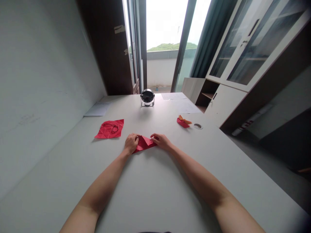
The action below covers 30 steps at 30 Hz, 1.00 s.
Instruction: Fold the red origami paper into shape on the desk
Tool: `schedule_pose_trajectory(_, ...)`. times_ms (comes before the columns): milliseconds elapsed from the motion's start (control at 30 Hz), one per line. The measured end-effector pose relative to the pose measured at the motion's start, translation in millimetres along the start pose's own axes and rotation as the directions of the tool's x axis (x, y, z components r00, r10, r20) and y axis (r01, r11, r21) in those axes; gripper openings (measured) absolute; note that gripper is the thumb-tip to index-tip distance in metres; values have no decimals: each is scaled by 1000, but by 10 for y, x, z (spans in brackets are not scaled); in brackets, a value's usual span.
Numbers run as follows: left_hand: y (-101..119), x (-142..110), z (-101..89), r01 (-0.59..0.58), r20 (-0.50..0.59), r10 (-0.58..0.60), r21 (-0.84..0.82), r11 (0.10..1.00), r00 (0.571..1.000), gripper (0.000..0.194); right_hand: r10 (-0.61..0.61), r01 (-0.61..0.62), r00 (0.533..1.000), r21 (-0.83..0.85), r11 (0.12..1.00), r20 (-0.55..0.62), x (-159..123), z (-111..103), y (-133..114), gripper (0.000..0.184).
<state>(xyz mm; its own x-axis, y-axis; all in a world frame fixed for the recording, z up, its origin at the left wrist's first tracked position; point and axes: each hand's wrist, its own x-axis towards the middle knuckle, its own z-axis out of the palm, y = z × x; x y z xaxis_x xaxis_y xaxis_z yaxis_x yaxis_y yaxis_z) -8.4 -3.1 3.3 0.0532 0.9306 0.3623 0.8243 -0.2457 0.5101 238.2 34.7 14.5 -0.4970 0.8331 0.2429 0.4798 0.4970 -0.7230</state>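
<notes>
Your left hand (131, 143) and your right hand (161, 141) both rest on a folded red paper (145, 143) that lies flat on the white bench (150, 187), a little beyond the middle of it and straight ahead of you. The left hand curls over the paper's left end, knuckles up, its grip pressed together on the paper's edge. The right hand lies over the right end with its fingers (154, 137) bent down onto the fold; that grip too is closed on the paper, pinning it to the bench rather than lifting it. Between your two hands the paper shows a raised ridge and a pointed flap toward your side.

To the left of your left hand, well apart from it, a second red sheet (110, 128) lies open and flat, its surface covered with creases, and a thin dark loop (112, 127) rests on top of it; what that loop is, you cannot tell from here. To the right and beyond your right hand sits a small folded piece in red and orange (183, 121), and just beside it is a round cable hole (198, 126) in the bench top.

At the far end of the bench a small desk fan (147, 97) stands upright, facing you. White sheets of paper (97, 109) lie near the far left corner against the wall, and more white sheets (181, 103) lie on the far right side.
</notes>
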Motion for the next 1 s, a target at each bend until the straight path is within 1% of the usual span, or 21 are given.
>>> schedule_pose_trajectory(167, -19, 2, 7, -32, -9, 32, -19, 999, 999, 27, -8, 8, 1000, 6, 1000, 5, 2, 9, 19, 25)
schedule_pose_trajectory(467, -2, 2, 0, -10, 6, 10, -17, 1000, 1000, 26, 7, -7, 1000, 1, 1000, 8, 8, 22, 36, 24)
schedule_pose_trajectory(733, 15, 2, -9, 4, 18, -3, -15, 1000, 1000, 27, -4, 4, 1000, 0, 1000, 1, 3, 23, 38, 23)
schedule_pose_trajectory(1000, 17, 1, -12, -18, 47, 17, 17, 1000, 999, 26, -34, 34, 999, -7, 999, 4, -2, 7, 29, 23)
